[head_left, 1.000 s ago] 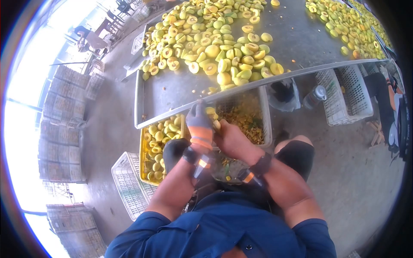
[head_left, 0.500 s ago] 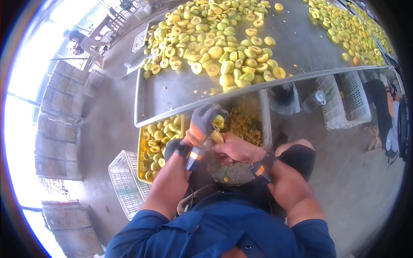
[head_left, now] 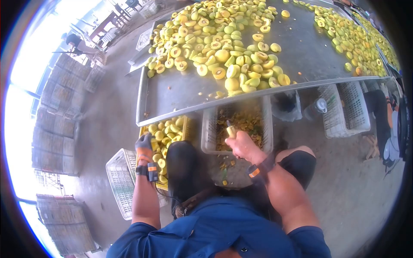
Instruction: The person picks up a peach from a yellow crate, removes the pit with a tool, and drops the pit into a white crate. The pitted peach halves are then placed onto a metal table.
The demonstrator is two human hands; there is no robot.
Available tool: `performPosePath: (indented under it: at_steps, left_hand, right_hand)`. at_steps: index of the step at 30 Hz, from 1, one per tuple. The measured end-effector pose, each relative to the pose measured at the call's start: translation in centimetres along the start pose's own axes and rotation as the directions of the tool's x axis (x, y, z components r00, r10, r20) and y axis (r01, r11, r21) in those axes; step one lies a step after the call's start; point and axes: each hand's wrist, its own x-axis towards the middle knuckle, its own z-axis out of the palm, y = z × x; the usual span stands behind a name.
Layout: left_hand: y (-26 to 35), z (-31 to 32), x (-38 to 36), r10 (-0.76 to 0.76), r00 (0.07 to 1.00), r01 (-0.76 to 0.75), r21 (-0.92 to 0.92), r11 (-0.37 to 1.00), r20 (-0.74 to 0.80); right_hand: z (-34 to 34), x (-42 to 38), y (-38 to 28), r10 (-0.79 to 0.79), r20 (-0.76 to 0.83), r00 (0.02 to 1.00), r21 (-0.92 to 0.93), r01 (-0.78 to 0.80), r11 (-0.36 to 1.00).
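Observation:
My left hand (head_left: 144, 142), in a grey and orange glove, is at the left edge of the yellow crate (head_left: 187, 129) of halved yellow-green peaches (head_left: 160, 135). Its fingers point down and are mostly hidden from above. No fruit shows in it. My bare right hand (head_left: 243, 145) is closed round the light handle of a small tool (head_left: 231, 129) with a short, dark metal tip pointing up and away from me. Below that tip, a pale plastic crate (head_left: 207, 135) holds yellow-brown scraps (head_left: 247, 120).
A metal-topped table (head_left: 180, 94) with a raised rim carries heaps of halved peaches (head_left: 215, 38). White crates stand at left (head_left: 118, 180) and right (head_left: 346, 112). A clear jug (head_left: 316, 107) stands under the table. Crate stacks (head_left: 53, 142) and a person (head_left: 79, 45) are at far left.
My left hand has moved left and away from my right hand, from above the scraps to the yellow crate. The yellow fruit piece between the hands is gone from there. My right hand keeps the tool.

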Motion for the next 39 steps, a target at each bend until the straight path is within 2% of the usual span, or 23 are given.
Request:
performPosePath:
  at_steps: [2,3,5,6,8,9,10,12,13,14,16,17,19,22,25,26,28,29,30,32,34,38,39]
  left_hand:
    - [0.1,-1.4,0.6,-0.019,0.996,0.034,0.157,0.987,-0.093]
    - [0.3,-1.6,1.6,0.001,0.990,0.050,0.353,0.934,-0.143]
    - [0.7,-1.2,3.8,0.071,0.972,0.107,0.691,0.715,-0.224]
    - [3.9,0.1,3.4,0.192,0.948,0.079,0.771,0.631,-0.254]
    - [7.8,2.7,5.6,0.220,0.967,-0.111,0.573,0.812,-0.125]
    - [8.9,5.5,6.6,0.238,0.965,-0.176,0.395,0.901,-0.112]
    - [8.8,8.9,8.3,0.325,0.945,-0.304,0.261,0.916,-0.041]
    - [18.9,15.2,4.2,0.386,0.896,-0.439,0.312,0.842,0.219]
    - [17.7,19.3,5.6,0.392,0.857,-0.458,0.148,0.876,0.333]
    - [21.1,22.1,3.9,0.277,0.841,-0.355,0.089,0.930,0.465]
    - [23.9,27.5,2.4,0.310,0.804,-0.508,0.315,0.802,0.508]
    - [24.7,29.6,2.0,0.233,0.818,-0.497,0.442,0.747,0.526]
    - [25.7,31.6,1.0,0.109,0.834,-0.405,0.466,0.787,0.541]
    - [24.3,32.4,1.8,0.181,0.837,-0.424,0.402,0.812,0.517]
    - [22.3,30.3,3.1,0.196,0.887,-0.299,0.196,0.934,0.417]
    - [21.8,28.8,3.4,0.154,0.903,-0.200,0.076,0.977,0.401]
    - [17.6,25.4,5.4,0.307,0.787,-0.158,-0.306,0.939,0.536]
    - [16.8,23.6,5.5,0.382,0.732,-0.207,-0.350,0.914,0.564]
    - [17.1,21.6,4.1,0.401,0.711,-0.261,-0.313,0.913,0.578]
    - [17.2,19.2,1.6,0.420,0.685,-0.269,-0.329,0.905,0.596]
    - [18.2,18.5,-1.3,0.300,0.704,0.096,-0.504,0.858,0.644]
    - [20.3,17.1,-6.6,0.403,0.683,0.036,-0.579,0.815,0.610]
    - [19.7,17.3,-6.9,0.416,0.671,0.087,-0.622,0.778,0.614]
  right_hand:
    - [0.2,-0.4,-0.7,-0.008,-0.015,1.000,-0.178,0.005,0.984]
    - [0.3,-0.2,-0.5,-0.060,-0.018,0.998,-0.183,0.056,0.982]
    - [0.5,0.1,0.2,-0.164,-0.022,0.986,-0.192,0.157,0.969]
    - [0.4,-0.2,-0.5,-0.151,-0.019,0.988,-0.177,0.145,0.973]
    - [0.3,-0.5,-1.4,-0.170,-0.048,0.984,-0.184,0.159,0.970]
    - [0.4,-0.7,-1.8,-0.176,-0.057,0.983,-0.189,0.162,0.968]
    - [0.3,-1.0,-2.6,-0.199,-0.058,0.978,-0.173,0.186,0.967]
    - [0.3,-1.3,-3.9,-0.209,-0.071,0.975,-0.083,0.203,0.976]
    - [0.3,-1.2,-4.0,-0.213,-0.078,0.974,-0.039,0.211,0.977]
    - [0.3,-0.9,-3.8,-0.223,-0.102,0.970,-0.021,0.222,0.975]
    - [-0.1,-1.4,-5.7,-0.210,-0.148,0.966,-0.003,0.212,0.977]
    - [-0.5,-1.6,-6.4,-0.206,-0.171,0.964,0.006,0.210,0.978]
    - [-0.9,-1.5,-6.4,-0.214,-0.195,0.957,-0.013,0.216,0.976]
    - [-1.3,-1.4,-6.5,-0.203,-0.207,0.957,0.023,0.212,0.977]
    - [-1.2,-1.4,-5.6,-0.250,-0.219,0.943,0.044,0.266,0.963]
    - [-1.1,-1.3,-5.3,-0.278,-0.227,0.933,0.046,0.295,0.954]
    - [-1.1,-1.8,-5.3,-0.293,-0.244,0.924,-0.026,0.296,0.955]
    - [-1.3,-1.9,-5.6,-0.308,-0.245,0.919,-0.065,0.301,0.951]
    - [-1.4,-2.1,-5.9,-0.315,-0.238,0.919,-0.110,0.296,0.949]
    - [-1.2,-2.3,-6.4,-0.363,-0.222,0.905,-0.136,0.340,0.930]
    - [-1.1,-3.0,-7.4,-0.353,-0.199,0.914,-0.149,0.328,0.933]
    - [-0.4,-2.9,-7.0,-0.371,-0.146,0.917,-0.209,0.338,0.918]
    - [-0.2,-3.1,-6.9,-0.390,-0.144,0.910,-0.217,0.355,0.909]
